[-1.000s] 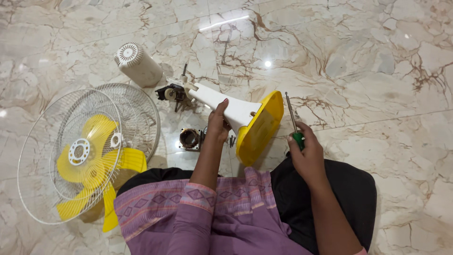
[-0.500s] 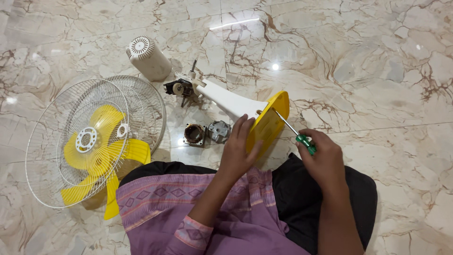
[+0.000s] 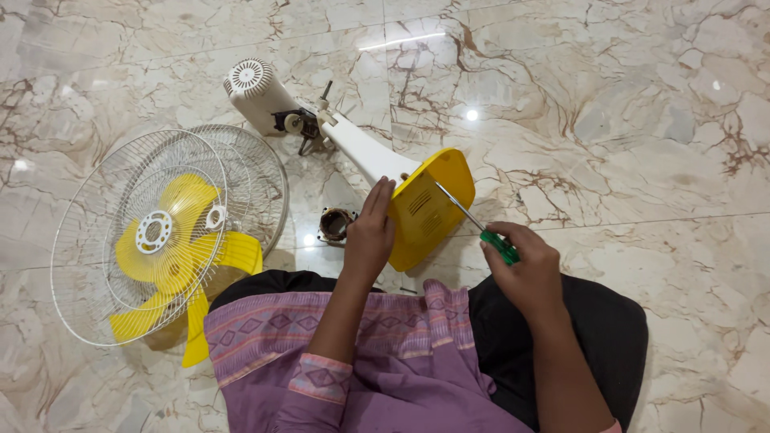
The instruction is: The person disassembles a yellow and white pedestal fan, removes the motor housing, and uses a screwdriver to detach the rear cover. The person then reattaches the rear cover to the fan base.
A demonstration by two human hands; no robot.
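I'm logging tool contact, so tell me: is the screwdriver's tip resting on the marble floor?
No. The screwdriver, gripped by the right hand, has its tip against the yellow fan base, which the left hand steadies.

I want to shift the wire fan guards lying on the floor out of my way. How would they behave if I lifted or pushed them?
The wire guards look thin and open, so probably light for their size and somewhat springy. Lying flat on the glossy marble floor, they would likely slide easily. The yellow blade seems to lie loose between them, so it may slip out when they are lifted.
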